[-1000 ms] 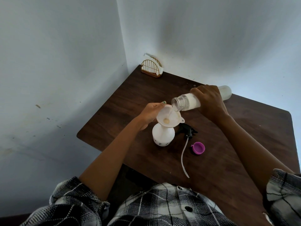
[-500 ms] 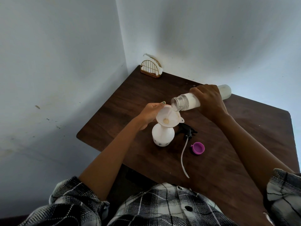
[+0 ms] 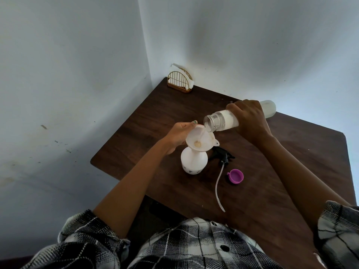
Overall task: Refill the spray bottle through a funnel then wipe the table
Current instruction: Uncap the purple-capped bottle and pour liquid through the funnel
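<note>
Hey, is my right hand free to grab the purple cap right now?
Probably not: the right hand grips the tilted bottle, pouring into the funnel. The cap itself lies unobstructed on the table.

You worked over a dark brown wooden tabletop (image 3: 291, 162), its grain visible and its finish matt. The squat white spray bottle (image 3: 193, 162) and the white funnel (image 3: 200, 139) looked like smooth opaque plastic. The tilted refill bottle (image 3: 219, 121) you gripped was clear, glossy plastic at its neck. The small purple cap (image 3: 235, 176) had a plastic sheen. Your checked black-and-white shirt (image 3: 194, 247) was woven cloth. The arched napkin holder (image 3: 179, 82) looked like golden wire.
</note>
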Available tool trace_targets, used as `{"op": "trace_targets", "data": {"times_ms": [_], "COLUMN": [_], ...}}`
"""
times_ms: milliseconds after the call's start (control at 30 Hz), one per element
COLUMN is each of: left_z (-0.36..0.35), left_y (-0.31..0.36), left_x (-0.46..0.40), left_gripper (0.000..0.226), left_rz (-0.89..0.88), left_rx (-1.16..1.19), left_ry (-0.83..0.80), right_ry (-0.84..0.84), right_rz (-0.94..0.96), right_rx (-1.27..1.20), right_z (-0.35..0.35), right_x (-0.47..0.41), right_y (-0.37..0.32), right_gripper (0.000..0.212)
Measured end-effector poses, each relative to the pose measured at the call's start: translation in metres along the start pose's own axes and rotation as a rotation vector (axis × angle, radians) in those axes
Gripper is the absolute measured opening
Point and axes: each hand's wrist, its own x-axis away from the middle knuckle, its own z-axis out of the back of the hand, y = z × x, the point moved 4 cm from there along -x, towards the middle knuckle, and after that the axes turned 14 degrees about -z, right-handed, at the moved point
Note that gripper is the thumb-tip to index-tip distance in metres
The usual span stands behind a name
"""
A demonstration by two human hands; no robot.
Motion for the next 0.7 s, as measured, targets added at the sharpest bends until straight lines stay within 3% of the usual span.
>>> {"op": "trace_targets", "data": {"times_ms": [700], "left_z": [0.0011], "left_y": [-0.0027], "left_x": [-0.0015], "left_gripper": [0.037], "left_rz": [0.006], "left_rx": [-0.032], "left_ry": [0.003], "right_ry": [0.013], "right_rz": [0.004], "right_rx": [0.006], "right_z": [-0.0007], "right_x": [-0.0025], "right_y": [0.0030], "right_gripper": [0.049]}}
